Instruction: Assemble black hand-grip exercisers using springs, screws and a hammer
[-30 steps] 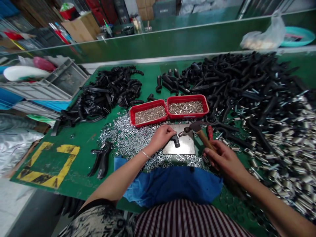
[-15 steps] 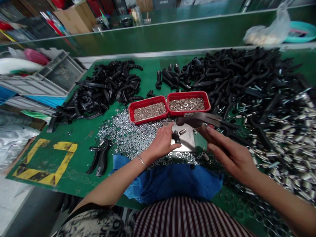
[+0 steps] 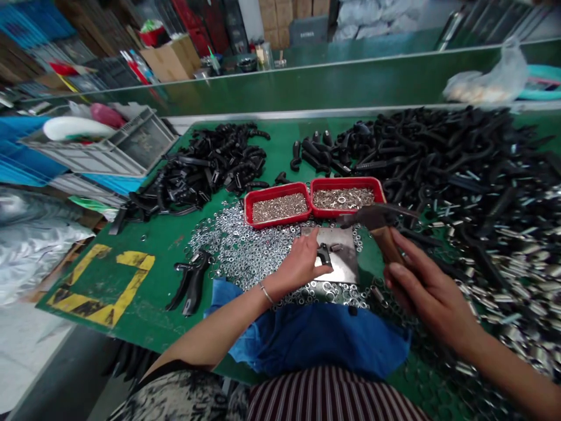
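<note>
My left hand (image 3: 302,262) is at the left side of a shiny metal plate (image 3: 346,266), its thumb and forefinger around a small black part (image 3: 324,255) that rests on the plate. Beside that part lies a small spring (image 3: 336,247). My right hand (image 3: 423,280) grips the wooden handle of a hammer (image 3: 377,216), whose dark head is raised over the plate's upper right corner. Another spring (image 3: 379,296) lies right of the plate, below the hammer.
Two red trays (image 3: 277,221) of small metal pieces stand behind the plate. Metal rings (image 3: 245,245) spread to the left, near a black-handled tool (image 3: 190,283). Black handles (image 3: 210,158) are heaped behind. Springs (image 3: 526,292) pile up at right. A blue cloth (image 3: 315,333) hangs over the front edge.
The view has shifted, so the bench appears lower and further right. The hammer in my right hand is turned differently, with its head higher off the plate. My left hand stays at the black part.
</note>
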A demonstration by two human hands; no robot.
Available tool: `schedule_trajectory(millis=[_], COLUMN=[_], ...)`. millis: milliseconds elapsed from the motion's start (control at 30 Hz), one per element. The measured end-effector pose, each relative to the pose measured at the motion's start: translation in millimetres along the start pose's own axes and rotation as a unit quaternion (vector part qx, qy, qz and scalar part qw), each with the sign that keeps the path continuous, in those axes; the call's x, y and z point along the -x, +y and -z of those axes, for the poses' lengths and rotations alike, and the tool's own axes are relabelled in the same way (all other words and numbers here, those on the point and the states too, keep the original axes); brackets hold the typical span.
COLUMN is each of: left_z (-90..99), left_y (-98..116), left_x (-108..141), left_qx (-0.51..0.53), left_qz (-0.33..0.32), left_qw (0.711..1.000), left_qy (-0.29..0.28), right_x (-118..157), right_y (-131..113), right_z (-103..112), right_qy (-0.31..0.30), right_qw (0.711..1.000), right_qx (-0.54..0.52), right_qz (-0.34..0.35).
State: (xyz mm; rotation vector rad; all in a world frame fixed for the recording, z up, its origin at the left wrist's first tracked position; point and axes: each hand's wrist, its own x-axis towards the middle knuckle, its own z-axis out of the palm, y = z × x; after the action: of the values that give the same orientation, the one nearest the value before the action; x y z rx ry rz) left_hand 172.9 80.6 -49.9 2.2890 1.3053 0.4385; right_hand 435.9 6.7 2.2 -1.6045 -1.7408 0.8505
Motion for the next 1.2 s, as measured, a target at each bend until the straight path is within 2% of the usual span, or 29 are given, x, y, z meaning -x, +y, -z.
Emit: schedule_trajectory(millis=[67, 133, 233, 300, 367, 433, 500, 633, 700, 800, 900, 967, 1067, 1133, 1200], left_z=[-1.6, -2.6, -2.8, -2.1, -1.7, -2.2, -3.4, -5.6, -5.1, -0.7, 7.6, 13.3, 18.0, 17.8, 15.4], left_y=[-0.3, 0.1, 1.2, 1.3, 0.6, -0.5, -1.1, -1.2, -1.7, -4.3, -8.3, -10.6, -9.9, -4.5, 5.1], left_x=[-0.6, -0.9, 0.8, 3.1, 5.2, 6.0, 5.6, 5.1, 6.7, 10.0, 10.7, 9.7, 9.7, 11.6, 13.8], left_qx=[0.008, 0.015, 0.014, 0.011, 0.015, 0.025, 0.032, 0.031, 0.031, 0.036, -0.009, -0.062, -0.091, -0.028, 0.084], left_qz=[0.002, 0.008, 0.016, 0.02, 0.024, 0.025, 0.018, 0.019, 0.024, 0.018, 0.015, 0.002, 0.009, 0.061, 0.12], left_qw=[1.0, 1.0, 0.999, 1.0, 0.999, 0.999, 0.999, 0.999, 0.999, 0.999, 1.0, 0.998, 0.996, 0.998, 0.989], left_qy=[0.008, 0.016, 0.024, 0.021, 0.019, 0.021, 0.026, 0.03, 0.028, 0.03, 0.021, 0.0, -0.019, -0.009, 0.0], right_x=[-4.5, -13.1, -24.2, -25.7, -22.8, -18.8, -17.4, -22.6, -24.2, -22.5, -22.6, -26.3, -36.3, -42.7, -45.8], right_y=[-2.2, 0.2, 6.7, 7.5, 4.2, -0.5, -3.1, 0.2, 1.9, 2.6, 8.3, 18.0, 34.9, 38.1, 29.3], right_z=[-3.9, -8.9, -10.4, -7.3, -4.6, -4.6, -6.5, -6.4, -4.8, -7.1, -12.4, -12.0, -3.8, 1.4, 0.6], right_qy=[-0.012, -0.074, -0.16, -0.162, -0.122, -0.066, -0.051, -0.153, -0.152, -0.106, -0.146, -0.174, -0.126, -0.051, 0.01], right_qw=[0.997, 0.99, 0.982, 0.984, 0.991, 0.996, 0.995, 0.981, 0.982, 0.986, 0.982, 0.983, 0.991, 0.989, 0.961], right_qx=[0.044, 0.085, 0.086, 0.065, 0.054, 0.052, 0.063, 0.088, 0.084, 0.096, 0.089, 0.048, 0.041, 0.136, 0.26], right_qz=[0.054, 0.08, 0.051, 0.021, 0.008, 0.026, 0.062, 0.083, 0.08, 0.088, 0.087, 0.042, -0.033, 0.004, 0.096])
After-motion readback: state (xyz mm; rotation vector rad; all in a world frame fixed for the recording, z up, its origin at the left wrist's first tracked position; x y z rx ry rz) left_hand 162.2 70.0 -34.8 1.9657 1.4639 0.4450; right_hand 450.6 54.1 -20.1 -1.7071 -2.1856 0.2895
